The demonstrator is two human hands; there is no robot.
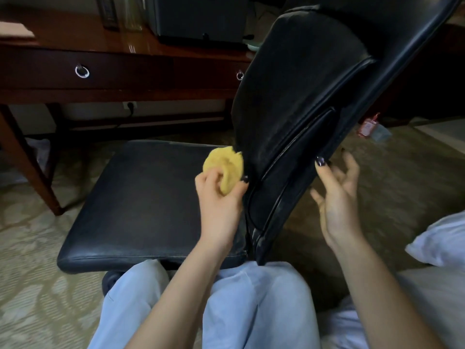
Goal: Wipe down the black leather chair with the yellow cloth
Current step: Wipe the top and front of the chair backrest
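The black leather chair [141, 197] stands in front of me, its seat to the left and its backrest [302, 91] rising to the upper right. My left hand [219, 205] holds the bunched yellow cloth [224, 167] at the crease where the seat meets the backrest. My right hand [337, 195] is at the backrest's outer right edge, fingers spread, thumb tip touching the edge. It holds nothing.
A dark wooden desk [125, 71] with ring-pull drawers stands behind the chair, with a black box and a glass on top. Patterned carpet [30, 273] covers the floor. A pink bottle [367, 125] lies behind the backrest. White bedding [442, 243] is at the right. My knees are below.
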